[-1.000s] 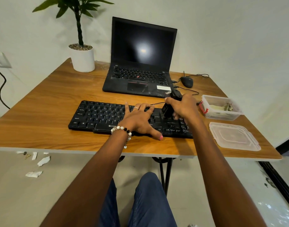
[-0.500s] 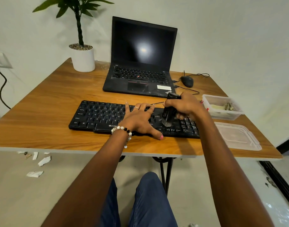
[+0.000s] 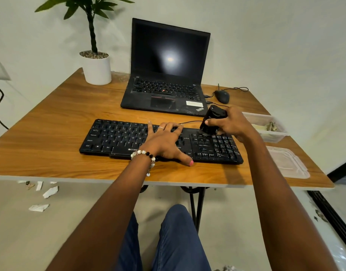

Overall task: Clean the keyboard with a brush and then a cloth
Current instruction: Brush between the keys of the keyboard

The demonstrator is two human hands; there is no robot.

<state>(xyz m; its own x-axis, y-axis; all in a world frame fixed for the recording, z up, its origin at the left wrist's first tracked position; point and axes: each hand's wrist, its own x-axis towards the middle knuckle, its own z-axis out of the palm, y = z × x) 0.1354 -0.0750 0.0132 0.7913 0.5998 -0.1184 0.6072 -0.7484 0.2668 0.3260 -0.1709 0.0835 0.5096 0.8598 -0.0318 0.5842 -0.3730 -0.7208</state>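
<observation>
Brush step underway: right hand gripping brush over keyboard right end; left hand pressing flat, bracing keyboard middle. Next: sweeping remaining keys; cloth unseen.

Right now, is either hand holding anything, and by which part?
The right hand grips the black brush around its body, bristles down on the keyboard. The left hand holds nothing; it rests flat on the keys.

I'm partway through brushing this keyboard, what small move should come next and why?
Probably draw the brush toward you down the number pad. The right hand holds it at the keyboard top right, the left hand pins the middle, and pale specks show on those keys.
</observation>
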